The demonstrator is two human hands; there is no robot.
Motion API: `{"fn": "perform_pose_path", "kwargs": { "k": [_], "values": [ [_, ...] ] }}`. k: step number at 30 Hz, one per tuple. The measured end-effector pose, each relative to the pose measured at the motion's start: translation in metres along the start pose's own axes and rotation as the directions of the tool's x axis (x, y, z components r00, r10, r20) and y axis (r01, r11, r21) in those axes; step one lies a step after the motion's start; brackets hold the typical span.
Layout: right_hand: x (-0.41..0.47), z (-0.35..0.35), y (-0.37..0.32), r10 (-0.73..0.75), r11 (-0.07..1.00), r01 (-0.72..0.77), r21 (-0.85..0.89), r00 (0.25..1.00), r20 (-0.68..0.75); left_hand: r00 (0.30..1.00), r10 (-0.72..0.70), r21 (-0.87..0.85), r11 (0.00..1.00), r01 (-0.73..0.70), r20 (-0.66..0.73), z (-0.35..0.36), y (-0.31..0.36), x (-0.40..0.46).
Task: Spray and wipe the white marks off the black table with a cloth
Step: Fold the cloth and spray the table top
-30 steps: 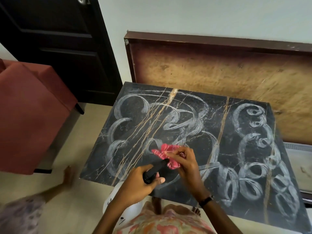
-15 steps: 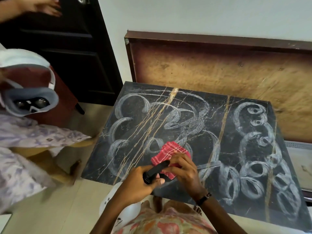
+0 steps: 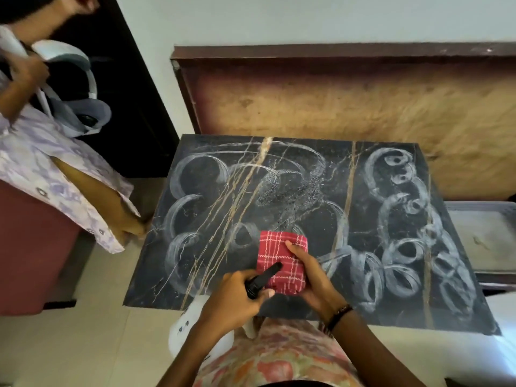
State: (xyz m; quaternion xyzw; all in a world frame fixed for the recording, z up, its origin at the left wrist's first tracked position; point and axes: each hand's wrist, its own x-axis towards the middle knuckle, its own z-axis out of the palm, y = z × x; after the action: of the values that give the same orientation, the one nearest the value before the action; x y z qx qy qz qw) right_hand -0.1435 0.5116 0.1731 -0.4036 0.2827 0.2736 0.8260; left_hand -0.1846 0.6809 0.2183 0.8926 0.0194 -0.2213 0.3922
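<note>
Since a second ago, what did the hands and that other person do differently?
The red cloth, bunched in the right hand before, is now spread flat on the black table, with that hand holding it there. A second person carrying a white headset has come in at the left. The left hand still grips the spray bottle. The white marks look unchanged.

The scene is seen through 1 wide-angle head camera, aimed forward and steeply down from close above the black table (image 3: 321, 219), whose near edge is cut by both forearms. The wall behind is included; the left margin is blurred, perhaps by motion.
</note>
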Motion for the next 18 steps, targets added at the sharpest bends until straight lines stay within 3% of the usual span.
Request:
{"fn": "perform_pose_path", "kwargs": {
  "k": [3, 7, 13, 18],
  "values": [
    [-0.001, -0.011, 0.003, -0.048, 0.985, 0.044, 0.166, 0.999, 0.016, 0.999, -0.030, 0.130, 0.991, 0.026, 0.027, 0.009, 0.006, 0.002],
    [-0.005, -0.031, 0.003, -0.129, 0.964, 0.124, 0.234, 0.992, 0.008, 0.996, -0.083, 0.067, 0.994, 0.081, 0.031, 0.018, 0.003, 0.008],
    [-0.008, -0.052, 0.018, -0.096, 0.987, 0.092, -0.134, 0.995, -0.027, 0.992, -0.056, 0.071, 0.996, 0.048, 0.116, 0.025, 0.010, 0.020],
    [0.000, -0.054, 0.027, -0.142, 0.963, 0.128, -0.237, 0.989, -0.044, 0.991, -0.039, 0.214, 0.977, 0.011, 0.130, 0.024, 0.012, 0.018]
  ]
}}
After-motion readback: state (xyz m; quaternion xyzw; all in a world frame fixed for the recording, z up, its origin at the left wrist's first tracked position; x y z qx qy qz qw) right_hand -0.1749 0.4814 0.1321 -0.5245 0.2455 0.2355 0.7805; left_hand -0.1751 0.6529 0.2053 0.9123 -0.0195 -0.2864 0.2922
